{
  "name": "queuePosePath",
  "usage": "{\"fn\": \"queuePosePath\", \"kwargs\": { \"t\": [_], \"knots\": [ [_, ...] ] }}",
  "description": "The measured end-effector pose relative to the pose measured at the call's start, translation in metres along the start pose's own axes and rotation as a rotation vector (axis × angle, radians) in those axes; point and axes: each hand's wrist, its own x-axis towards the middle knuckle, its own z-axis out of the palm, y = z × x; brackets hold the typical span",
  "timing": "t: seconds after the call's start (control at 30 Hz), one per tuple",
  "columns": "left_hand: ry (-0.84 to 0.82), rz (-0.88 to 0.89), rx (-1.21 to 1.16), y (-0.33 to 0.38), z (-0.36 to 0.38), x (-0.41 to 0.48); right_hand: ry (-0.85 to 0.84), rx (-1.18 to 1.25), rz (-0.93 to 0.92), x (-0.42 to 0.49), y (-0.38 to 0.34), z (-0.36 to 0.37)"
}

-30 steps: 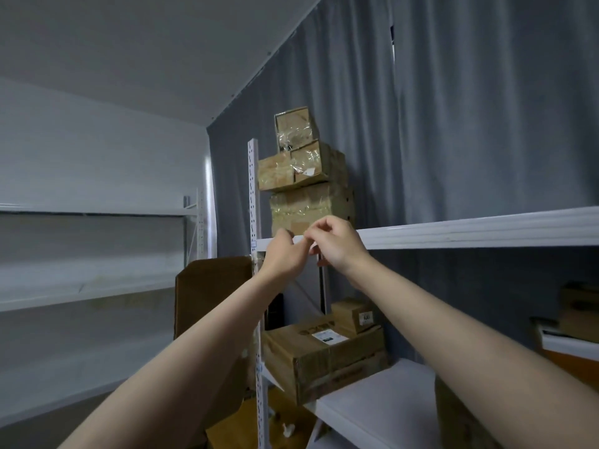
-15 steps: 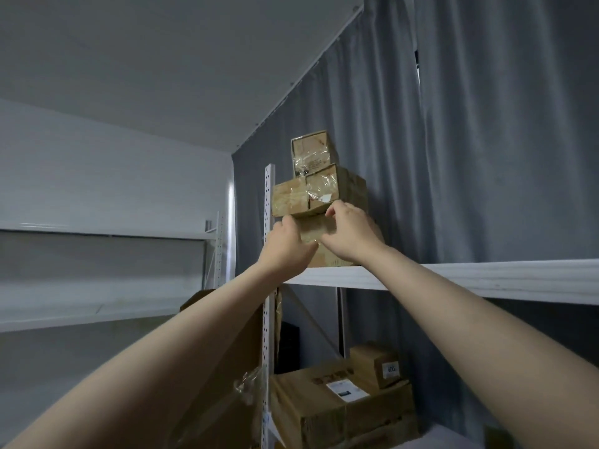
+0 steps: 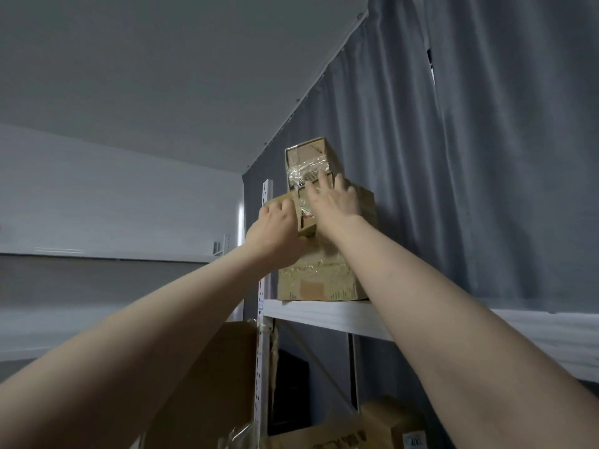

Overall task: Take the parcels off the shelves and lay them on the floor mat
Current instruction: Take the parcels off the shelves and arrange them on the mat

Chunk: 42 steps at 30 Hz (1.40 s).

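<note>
– So, where do the parcels sit?

– Stacked three high on the top shelf (image 3: 324, 314), at its left end by the upright post (image 3: 264, 286), backs near the grey curtain (image 3: 453, 189). The bottom parcel (image 3: 319, 283) is biggest, the middle parcel (image 3: 364, 205) smaller, the top parcel (image 3: 306, 155) smallest.

– How will they handle?

– Stiff cardboard, and probably light, though weight cannot be read. The clear tape (image 3: 303, 173) looks slick and wrinkled, so bare card is the better hold. The stack is loose: pull the middle one and the top one may slide off. I'd take the top parcel alone by its side faces.

– And the hands?

– The right hand (image 3: 335, 205) lies flat, fingers straight and spread across the middle parcel's front, tips on the top parcel. The left hand (image 3: 277, 226) has its fingers curled at the middle parcel's left end; whether it truly grips, I cannot tell.

– Anything hidden?

– The floor mat is out of view, the parcels' backs are unseen, and the lower parcels (image 3: 392, 422) are cut off at the frame edge.
</note>
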Motion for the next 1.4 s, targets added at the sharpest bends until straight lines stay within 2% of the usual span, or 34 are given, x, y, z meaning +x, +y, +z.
{"fn": "queuePosePath", "kwargs": {
  "t": [0.27, 0.47, 0.67, 0.87, 1.0, 1.23, 1.4],
  "knots": [
    [0.035, 0.016, 0.103, -0.021, 0.022, 0.028, -0.058, -0.082, 0.006, 0.057, 0.014, 0.031],
    [0.003, -0.010, 0.125, -0.018, 0.040, 0.037, 0.001, -0.081, -0.011, 0.065, 0.018, 0.035],
    [-0.012, -0.022, 0.082, -0.002, 0.051, 0.038, 0.072, -0.072, 0.058, 0.051, 0.028, 0.026],
    [0.038, -0.082, -0.025, 0.010, 0.047, 0.041, 0.102, -0.051, 0.125, 0.033, 0.033, 0.006],
    [0.030, -0.143, -0.077, 0.008, 0.039, 0.038, 0.178, -0.024, 0.139, 0.018, 0.034, -0.012],
    [0.064, -0.250, -0.202, -0.007, 0.015, 0.021, 0.311, -0.037, 0.014, -0.020, -0.002, -0.043],
    [0.228, -0.316, -0.472, -0.032, -0.013, -0.005, 0.394, 0.048, -0.084, -0.049, -0.039, -0.057]
  ]
}}
